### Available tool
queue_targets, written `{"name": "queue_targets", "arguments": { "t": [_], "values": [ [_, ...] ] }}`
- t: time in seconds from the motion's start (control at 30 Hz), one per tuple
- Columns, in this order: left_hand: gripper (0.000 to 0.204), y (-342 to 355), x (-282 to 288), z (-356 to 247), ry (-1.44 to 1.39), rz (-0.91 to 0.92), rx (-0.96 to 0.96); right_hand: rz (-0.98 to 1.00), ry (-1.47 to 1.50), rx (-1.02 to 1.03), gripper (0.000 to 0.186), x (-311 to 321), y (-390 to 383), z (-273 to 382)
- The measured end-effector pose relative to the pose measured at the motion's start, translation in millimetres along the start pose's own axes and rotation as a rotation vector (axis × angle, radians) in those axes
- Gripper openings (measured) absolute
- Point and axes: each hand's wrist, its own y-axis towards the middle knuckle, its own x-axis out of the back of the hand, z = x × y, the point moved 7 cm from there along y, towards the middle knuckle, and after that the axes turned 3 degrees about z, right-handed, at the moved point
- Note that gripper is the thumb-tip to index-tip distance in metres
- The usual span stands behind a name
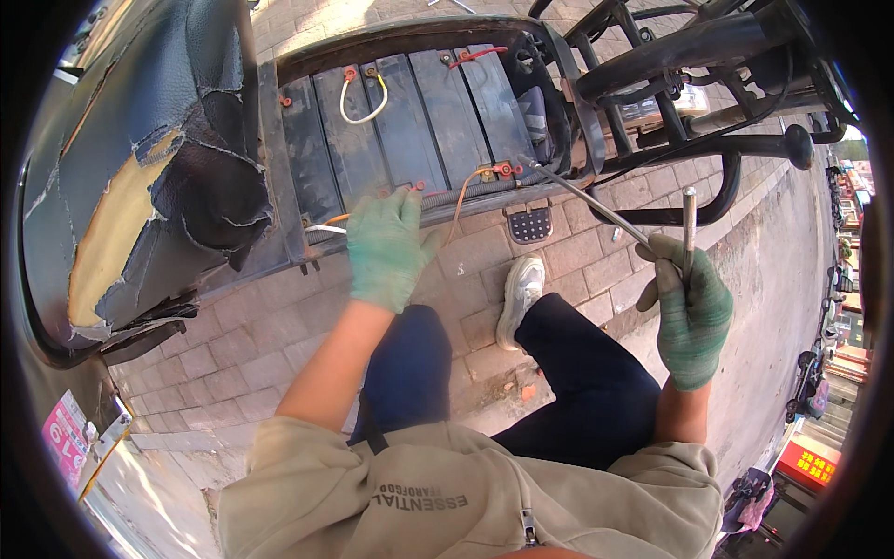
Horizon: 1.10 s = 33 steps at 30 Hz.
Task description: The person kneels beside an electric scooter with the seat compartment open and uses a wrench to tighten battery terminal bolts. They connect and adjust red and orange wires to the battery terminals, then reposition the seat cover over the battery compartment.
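My right hand (691, 321), in a green-coated work glove, is closed round a steel socket wrench (596, 205) with a long thin shaft and a thicker bar rising from my fist; the glove hides where the two join. The shaft's far tip is close to a red-capped terminal (504, 170) at the near right corner of the battery pack. My left hand (389, 250), gloved alike, lies with outstretched fingers over the pack's near edge, by a white and orange wire (328, 227). Several dark batteries (346, 130) stand side by side in a metal frame (272, 140).
A torn black seat (158, 186) with yellow foam showing is tilted up at the left. Black tube racks (680, 74) stick out at the right. Short white and red cables (363, 119) loop over the batteries. A dotted pedal (529, 224) sits near my shoe above brick paving.
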Motion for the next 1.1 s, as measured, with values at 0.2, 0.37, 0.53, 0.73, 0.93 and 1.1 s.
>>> {"name": "queue_targets", "arguments": {
  "t": [0.2, 0.37, 0.53, 0.73, 0.93, 1.1],
  "values": [
    [0.062, -1, -6, 4, -0.027, -0.010, -0.015, 0.000, 0.026, -0.039, 0.020, -10, 22, -4],
    [0.063, 1, -4, 3, -0.025, -0.010, -0.032, -0.035, -0.033, -0.067, 0.021, -13, 40, 4],
    [0.062, 2, -2, 3, -0.053, 0.025, -0.018, -0.037, -0.066, -0.090, 0.021, -13, 51, 6],
    [0.061, 4, -2, 1, -0.011, 0.024, -0.041, 0.069, 0.078, -0.118, 0.022, -22, 47, 12],
    [0.062, 2, -6, 2, -0.014, 0.022, -0.044, 0.099, -0.064, 0.033, 0.018, -29, 38, 22],
    [0.058, 0, -5, 1, -0.001, -0.009, -0.070, 0.005, 0.016, -0.104, 0.020, -27, 30, 11]
  ]
}}
